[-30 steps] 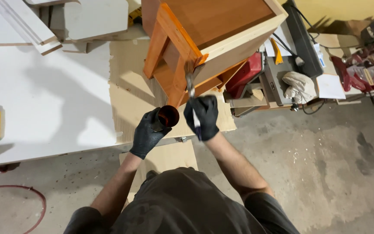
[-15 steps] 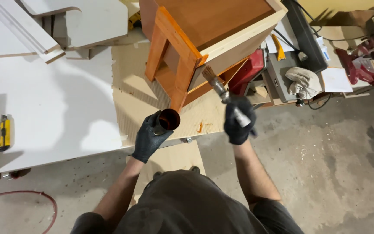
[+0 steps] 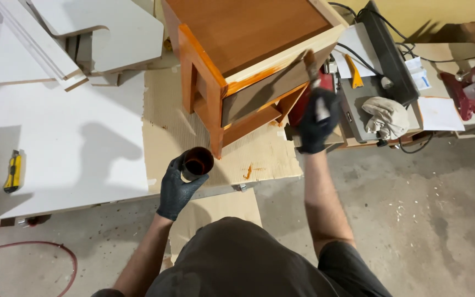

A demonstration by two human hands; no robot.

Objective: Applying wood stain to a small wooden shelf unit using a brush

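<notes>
Gloves of black colour cover both hands. The left hand point(image 3: 178, 184) is closed around a small round can point(image 3: 197, 163), open on top, with dark reddish-brown stain inside. The right hand point(image 3: 316, 122) grips a paintbrush point(image 3: 311, 66), and its bristles touch the pale edge of the wooden cabinet point(image 3: 243, 49). This cabinet lies on its side on cardboard point(image 3: 171, 124), partly stained orange. A yellow utility knife point(image 3: 12, 170) rests on the white surface point(image 3: 56, 148), well apart.

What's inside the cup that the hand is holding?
The cup in the left hand has dark reddish-brown liquid inside. Its depth is hidden by the cup's wall.
</notes>
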